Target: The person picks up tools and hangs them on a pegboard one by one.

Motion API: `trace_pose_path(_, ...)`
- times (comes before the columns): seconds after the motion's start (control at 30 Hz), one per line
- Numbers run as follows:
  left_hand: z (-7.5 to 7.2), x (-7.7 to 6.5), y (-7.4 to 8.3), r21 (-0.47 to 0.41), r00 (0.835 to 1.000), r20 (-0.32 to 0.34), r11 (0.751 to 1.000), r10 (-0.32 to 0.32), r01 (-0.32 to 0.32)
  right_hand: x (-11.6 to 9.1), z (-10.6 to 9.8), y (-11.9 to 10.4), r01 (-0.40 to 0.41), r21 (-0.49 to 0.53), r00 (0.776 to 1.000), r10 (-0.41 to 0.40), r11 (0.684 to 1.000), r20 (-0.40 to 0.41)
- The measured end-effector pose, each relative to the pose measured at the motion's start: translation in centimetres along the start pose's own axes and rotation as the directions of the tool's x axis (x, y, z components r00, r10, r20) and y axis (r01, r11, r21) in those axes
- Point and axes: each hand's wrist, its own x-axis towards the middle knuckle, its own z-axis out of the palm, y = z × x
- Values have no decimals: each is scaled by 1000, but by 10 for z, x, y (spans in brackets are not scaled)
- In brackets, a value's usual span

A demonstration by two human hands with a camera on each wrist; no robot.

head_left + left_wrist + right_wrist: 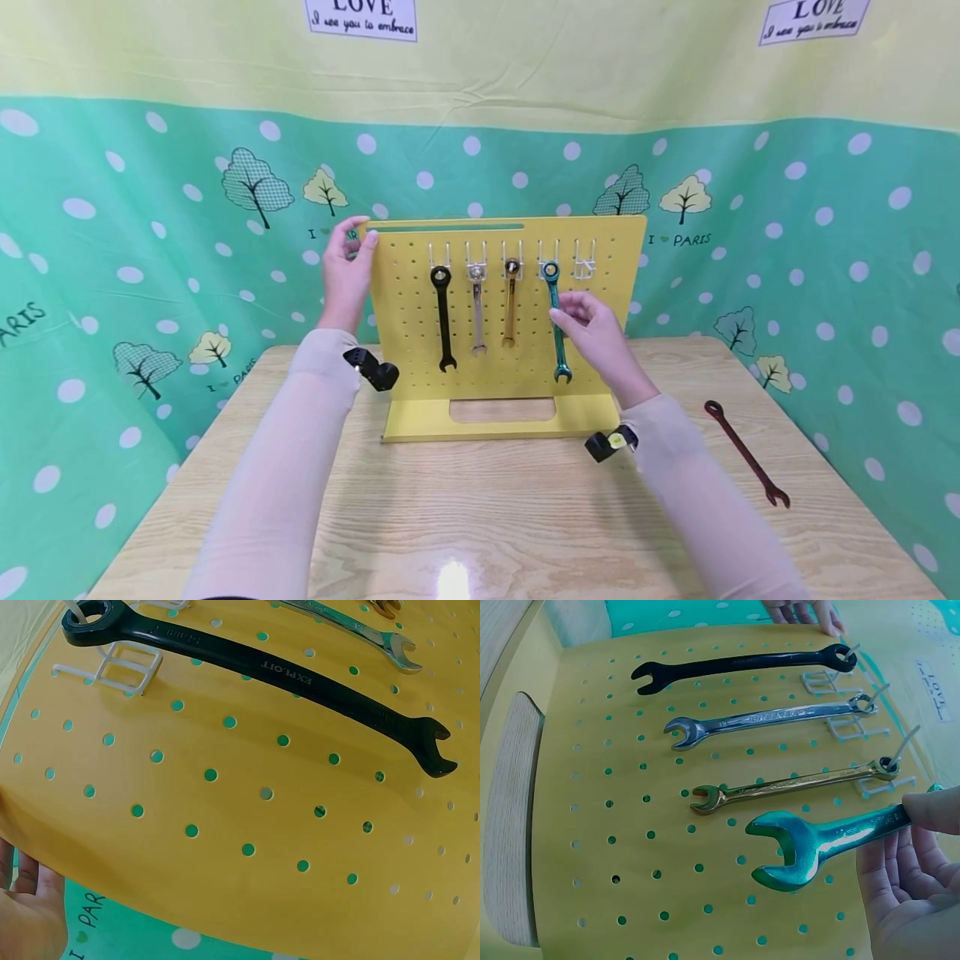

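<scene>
My left hand [348, 271] grips the upper left corner of a yellow pegboard [405, 333]. With thumb and fingers, my right hand [592, 333] pinches a teal combination wrench [558, 333] by its shaft. That wrench stands upright with its ring end at the fourth white hook; whether the hook bears it I cannot tell. To its left a black wrench [444, 321], a silver wrench [478, 312] and a gold wrench [511, 304] hang by their ring ends. In the right wrist view the teal wrench's open jaw stands off the board, in front of it.
A fifth white hook [585, 260] at the board's right bears no wrench. A dark red wrench [746, 454] lies on the wooden table [450, 517], right of my right forearm. Behind the board hangs a green and yellow cloth [480, 158].
</scene>
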Motion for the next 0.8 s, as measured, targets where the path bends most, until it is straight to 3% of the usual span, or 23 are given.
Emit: trace_pose_path(0.8, 1, 2, 0, -4, 1000, 3, 1000, -17, 17, 22, 10, 15, -79, 100, 997, 78, 992, 11)
